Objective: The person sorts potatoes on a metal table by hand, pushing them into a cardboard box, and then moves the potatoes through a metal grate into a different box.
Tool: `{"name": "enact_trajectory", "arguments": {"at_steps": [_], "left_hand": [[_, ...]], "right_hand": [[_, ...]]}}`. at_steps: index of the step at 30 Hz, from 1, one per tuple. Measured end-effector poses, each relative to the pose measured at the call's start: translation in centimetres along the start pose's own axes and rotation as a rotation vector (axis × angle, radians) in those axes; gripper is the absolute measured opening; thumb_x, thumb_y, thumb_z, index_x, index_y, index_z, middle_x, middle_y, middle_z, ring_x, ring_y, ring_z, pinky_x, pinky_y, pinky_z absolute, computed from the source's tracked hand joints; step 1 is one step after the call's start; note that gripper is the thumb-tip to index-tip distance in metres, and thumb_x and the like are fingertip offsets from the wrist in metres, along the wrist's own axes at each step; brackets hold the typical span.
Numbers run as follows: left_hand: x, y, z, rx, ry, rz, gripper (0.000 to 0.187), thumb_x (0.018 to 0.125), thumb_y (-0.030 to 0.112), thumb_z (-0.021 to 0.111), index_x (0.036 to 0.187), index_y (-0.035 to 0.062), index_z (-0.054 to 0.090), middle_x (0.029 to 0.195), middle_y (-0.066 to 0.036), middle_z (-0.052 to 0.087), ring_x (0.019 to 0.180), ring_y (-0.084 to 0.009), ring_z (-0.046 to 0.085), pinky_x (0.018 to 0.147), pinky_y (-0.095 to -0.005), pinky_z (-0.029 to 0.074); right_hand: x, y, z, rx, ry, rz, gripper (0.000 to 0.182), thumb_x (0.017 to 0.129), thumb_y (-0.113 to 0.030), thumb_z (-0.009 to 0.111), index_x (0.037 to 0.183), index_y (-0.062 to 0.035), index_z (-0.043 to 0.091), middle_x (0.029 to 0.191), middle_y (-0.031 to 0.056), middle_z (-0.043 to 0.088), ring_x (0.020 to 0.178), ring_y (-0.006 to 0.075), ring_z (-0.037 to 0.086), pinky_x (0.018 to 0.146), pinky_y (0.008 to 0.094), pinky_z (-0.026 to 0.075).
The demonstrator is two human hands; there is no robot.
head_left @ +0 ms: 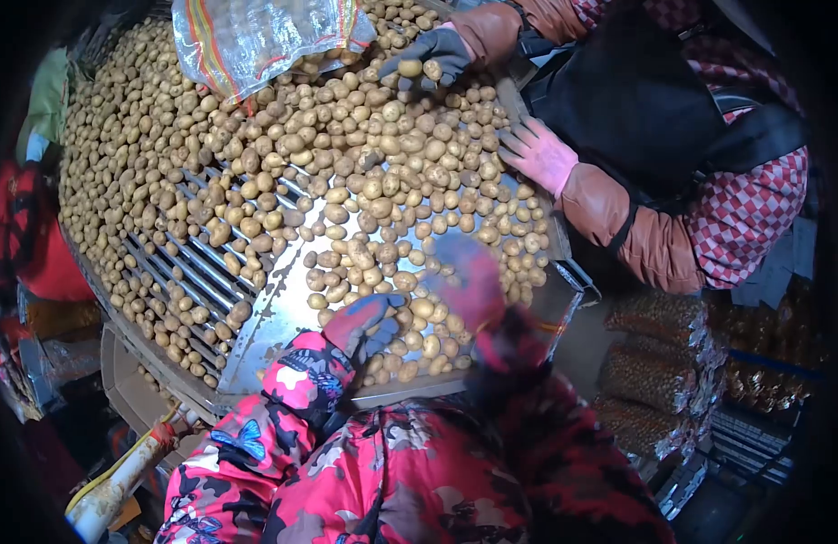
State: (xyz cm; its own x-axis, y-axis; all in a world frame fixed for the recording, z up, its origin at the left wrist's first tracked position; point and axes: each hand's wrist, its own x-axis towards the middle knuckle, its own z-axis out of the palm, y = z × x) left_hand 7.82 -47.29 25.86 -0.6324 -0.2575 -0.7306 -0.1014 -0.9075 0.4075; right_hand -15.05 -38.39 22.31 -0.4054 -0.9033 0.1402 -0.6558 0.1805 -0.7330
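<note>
Potatoes (382, 186) cover a large table of metal bars and sheet metal (265, 313). My left hand (366, 324), in a red and grey glove, is at the near part of the table, its fingers curled over the potatoes; whether it holds one is hidden. My right hand (469, 276), gloved as well, hovers or rests over the potatoes to the right of it and is smeared by motion. Loose potatoes lie between and beyond both hands.
Across the table at right, a co-worker's grey-gloved hand (437, 62) holds potatoes, and their pink-gloved hand (541, 156) rests at the edge. A clear plastic sack (265, 41) lies at the far side. Filled net bags (650, 385) are stacked at right.
</note>
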Motion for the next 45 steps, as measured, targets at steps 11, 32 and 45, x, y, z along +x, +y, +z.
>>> {"name": "enact_trajectory", "arguments": {"at_steps": [11,32,45], "left_hand": [[1.0,-1.2,-2.5,-0.238,-0.175,0.073,0.041,0.101,0.022,0.061,0.136,0.0005,0.057,0.119,-0.018,0.07,0.108,-0.0304,0.07,0.086,-0.0363,0.063],[-2.0,-3.3,-8.2,-0.485,-0.248,-0.276,0.054,0.105,0.036,0.053,0.144,-0.0013,0.05,0.133,-0.018,0.063,0.099,-0.0259,0.069,0.063,-0.0248,0.061],[-6.0,-5.1,-8.4,-0.019,-0.174,-0.005,0.054,0.1,0.036,0.059,0.137,-0.0026,0.057,0.09,-0.008,0.069,0.068,-0.0128,0.061,0.05,-0.0218,0.043]], "right_hand": [[4.8,0.8,2.5,-0.177,-0.037,0.101,0.036,0.089,-0.035,0.07,0.12,-0.0169,0.071,0.107,0.0112,0.073,0.098,0.0318,0.069,0.08,0.0467,0.054],[-8.3,-4.5,3.1,-0.674,-0.391,0.087,0.07,0.097,-0.058,0.05,0.158,-0.0231,0.039,0.166,0.01,0.028,0.154,0.037,0.019,0.121,0.0669,0.011],[-19.6,-1.7,-2.9,-0.372,-0.057,0.005,0.061,0.084,-0.031,0.071,0.139,-0.0084,0.056,0.144,0.0196,0.051,0.137,0.0435,0.043,0.113,0.0592,0.034]]}}
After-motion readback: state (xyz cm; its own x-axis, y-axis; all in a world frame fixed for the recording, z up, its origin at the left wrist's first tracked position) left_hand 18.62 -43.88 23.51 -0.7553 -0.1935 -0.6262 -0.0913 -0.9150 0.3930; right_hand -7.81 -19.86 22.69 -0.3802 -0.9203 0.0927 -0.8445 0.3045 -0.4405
